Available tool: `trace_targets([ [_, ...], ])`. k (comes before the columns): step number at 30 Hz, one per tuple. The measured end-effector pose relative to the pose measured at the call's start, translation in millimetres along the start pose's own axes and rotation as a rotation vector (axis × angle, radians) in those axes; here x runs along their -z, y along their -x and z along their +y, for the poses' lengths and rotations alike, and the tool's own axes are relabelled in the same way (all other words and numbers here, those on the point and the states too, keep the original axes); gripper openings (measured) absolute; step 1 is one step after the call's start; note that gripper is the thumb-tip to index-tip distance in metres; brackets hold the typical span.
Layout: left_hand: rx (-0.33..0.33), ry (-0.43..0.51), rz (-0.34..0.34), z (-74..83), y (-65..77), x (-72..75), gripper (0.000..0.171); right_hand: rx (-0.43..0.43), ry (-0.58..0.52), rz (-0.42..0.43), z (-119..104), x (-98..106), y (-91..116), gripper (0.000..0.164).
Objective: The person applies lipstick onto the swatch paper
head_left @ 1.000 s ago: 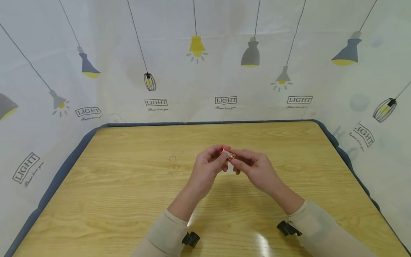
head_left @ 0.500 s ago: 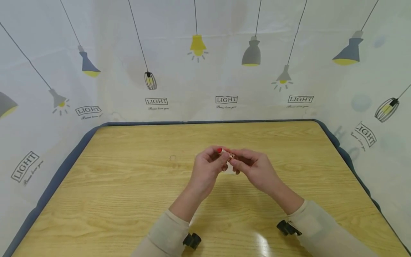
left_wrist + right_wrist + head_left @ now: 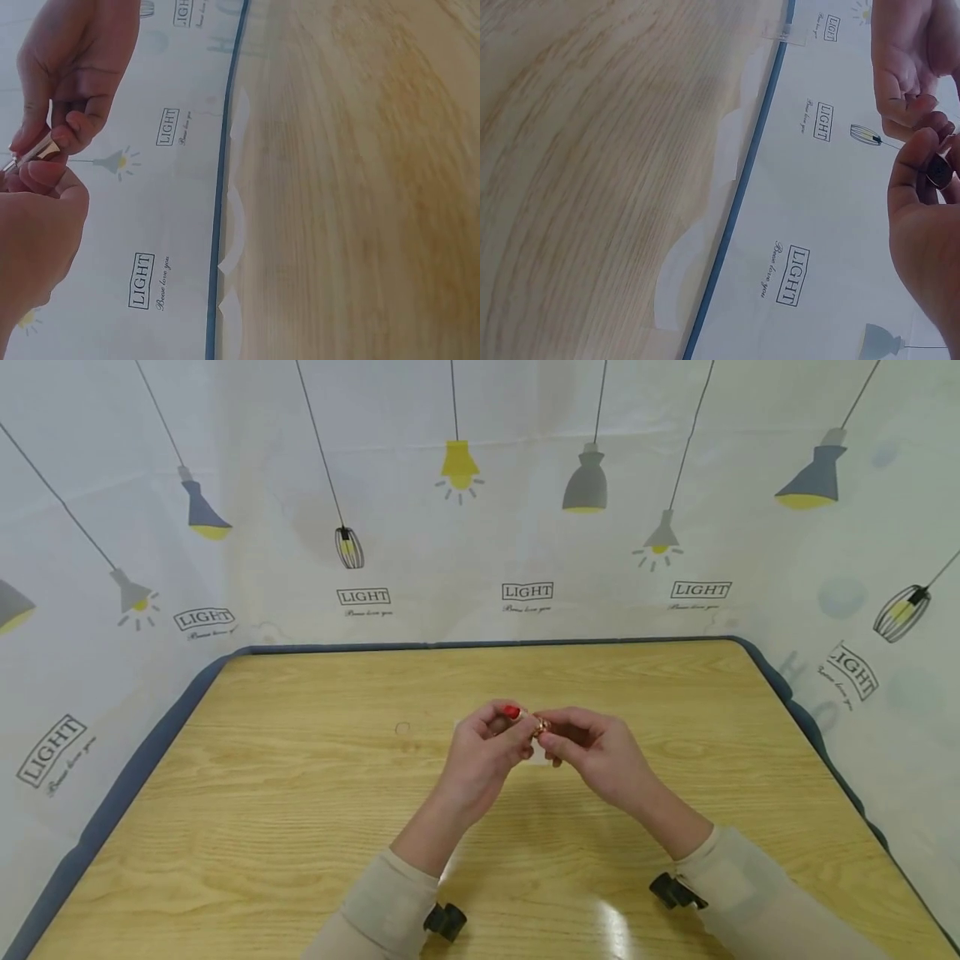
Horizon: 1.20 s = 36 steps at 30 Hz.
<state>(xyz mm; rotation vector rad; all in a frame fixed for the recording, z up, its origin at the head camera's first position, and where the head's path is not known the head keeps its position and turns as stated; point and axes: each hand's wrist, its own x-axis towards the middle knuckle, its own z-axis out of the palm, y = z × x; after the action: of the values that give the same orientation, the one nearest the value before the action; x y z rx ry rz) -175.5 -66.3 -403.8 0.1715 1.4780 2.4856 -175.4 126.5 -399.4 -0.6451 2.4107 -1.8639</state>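
Note:
A lipstick with a red tip [image 3: 512, 712] and a shiny rose-gold body [image 3: 541, 727] is held between the two hands above the table. The left hand [image 3: 480, 760] pinches it near the red end, thumb on top. On the rose-gold end, the right hand [image 3: 603, 756] has its thumb and fingers. In the left wrist view part of the metallic body [image 3: 43, 150] shows between the fingers. The right wrist view shows a dark round end [image 3: 939, 172] of the lipstick in the right fingers. Fingers cover most of the middle.
The wooden table [image 3: 300, 810] has a blue edge strip [image 3: 480, 647] along its back and sides. A pale patch [image 3: 538, 755] lies below the hands. A white wall covering [image 3: 420, 527] with printed lamps surrounds the table. Black wrist cameras [image 3: 446, 922] are strapped on both sleeves.
More of the red tip shows at the left end of the lipstick than a second ago. Both hands stay in nearly the same place, with small shifts of the fingers.

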Motion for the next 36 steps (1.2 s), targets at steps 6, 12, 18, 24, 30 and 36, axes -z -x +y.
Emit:
trace_targets([
  [6,-0.031,0.009,0.06,-1.5,-2.6,-2.9,0.015,-0.015,-0.008,-0.007,-0.8,0.2,0.5,0.025],
  [12,-0.062,0.01,0.057,0.7,-2.8,-2.1,0.013,-0.04,-0.02,-0.031,-1.0,1.7,0.1,0.027],
  [18,-0.079,0.0,0.026,4.5,-3.3,-0.9,0.026,-0.119,-0.146,-0.089,-4.1,6.5,-1.8,0.035],
  [24,-0.046,-0.002,0.01,7.5,-2.5,0.4,0.026,-0.211,-0.277,-0.11,-5.5,10.5,-2.7,0.04],
  [30,-0.014,-0.025,-0.048,8.7,-1.5,1.9,0.021,-0.225,-0.415,-0.165,-2.5,12.9,-3.0,0.03],
  [36,0.007,-0.019,-0.119,7.9,-3.0,2.3,0.018,-0.222,-0.548,-0.204,-2.9,18.3,-2.1,0.019],
])
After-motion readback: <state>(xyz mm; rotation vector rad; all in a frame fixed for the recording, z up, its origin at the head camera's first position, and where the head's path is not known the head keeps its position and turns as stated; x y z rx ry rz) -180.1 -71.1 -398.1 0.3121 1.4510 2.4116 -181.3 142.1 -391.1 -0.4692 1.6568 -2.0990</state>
